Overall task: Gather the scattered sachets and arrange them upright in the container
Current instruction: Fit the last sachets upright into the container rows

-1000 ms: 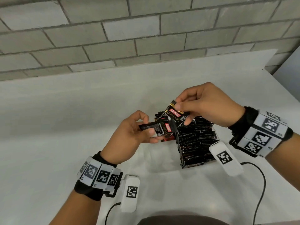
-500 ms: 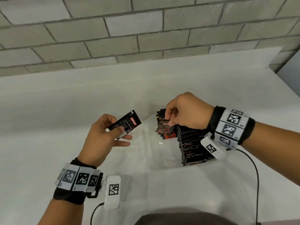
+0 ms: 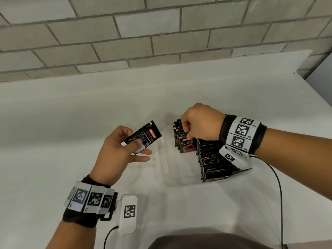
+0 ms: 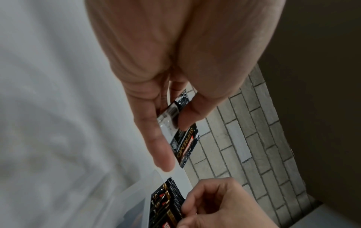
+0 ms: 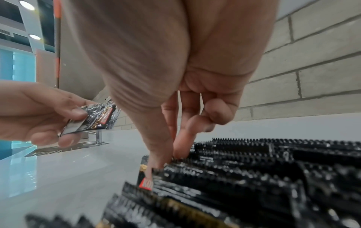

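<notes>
Partly under the right hand (image 3: 201,123), upright sachets (image 3: 213,159), container (image 3: 167,169) faint.

A black wristband (image 3: 84,215) faced with white panels printed with black square markers is worn on the left wrist and its match (image 3: 241,134) on the right, a white marker-bearing camera module (image 3: 128,213) being fixed beside each, from which a thin black cable (image 3: 279,194) is trailed.
</notes>
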The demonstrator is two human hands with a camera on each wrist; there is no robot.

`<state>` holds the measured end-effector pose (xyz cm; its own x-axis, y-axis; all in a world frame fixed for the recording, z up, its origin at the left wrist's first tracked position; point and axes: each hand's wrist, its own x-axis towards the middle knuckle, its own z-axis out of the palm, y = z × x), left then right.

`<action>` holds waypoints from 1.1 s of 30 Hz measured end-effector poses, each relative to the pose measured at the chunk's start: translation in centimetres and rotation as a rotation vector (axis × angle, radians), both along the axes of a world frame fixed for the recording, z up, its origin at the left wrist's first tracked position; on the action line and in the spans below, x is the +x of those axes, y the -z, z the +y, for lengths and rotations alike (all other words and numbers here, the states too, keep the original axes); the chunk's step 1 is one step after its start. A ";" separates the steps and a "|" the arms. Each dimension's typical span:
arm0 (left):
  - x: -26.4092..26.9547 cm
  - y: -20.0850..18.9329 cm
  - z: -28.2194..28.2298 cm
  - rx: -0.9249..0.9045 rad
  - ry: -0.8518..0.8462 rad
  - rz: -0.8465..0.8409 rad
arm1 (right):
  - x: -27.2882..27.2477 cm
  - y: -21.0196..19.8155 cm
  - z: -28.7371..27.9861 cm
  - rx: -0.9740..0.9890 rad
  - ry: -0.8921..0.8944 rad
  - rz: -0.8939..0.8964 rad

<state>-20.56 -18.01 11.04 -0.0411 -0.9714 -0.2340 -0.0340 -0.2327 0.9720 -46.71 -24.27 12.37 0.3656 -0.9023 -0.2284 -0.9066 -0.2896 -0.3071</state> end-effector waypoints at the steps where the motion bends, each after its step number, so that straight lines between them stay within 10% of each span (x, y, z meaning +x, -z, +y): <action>1: -0.1 0.0 0.0 0.001 -0.001 0.004 | -0.1 -0.1 0.0 0.006 -0.001 0.001; 8: -1.8 -0.5 0.6 -0.315 0.030 -0.058 | -1.0 -5.1 0.8 -0.140 0.001 -0.162; 13: -3.3 -0.7 0.9 -0.580 0.178 -0.070 | -0.3 -5.9 2.3 0.374 0.122 -0.486; 19: -3.5 0.9 1.4 -0.558 0.338 -0.008 | -0.8 -4.7 2.4 0.453 0.223 -0.760; 33: -2.2 2.9 -0.1 -0.309 0.120 -0.448 | 0.2 -2.6 1.1 0.090 0.054 -0.221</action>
<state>-22.72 -18.12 8.19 -0.1181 -0.9922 0.0406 -0.4682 0.0916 0.8789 -46.54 -23.12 15.01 0.3677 -0.9013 -0.2289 -0.8279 -0.2051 -0.5221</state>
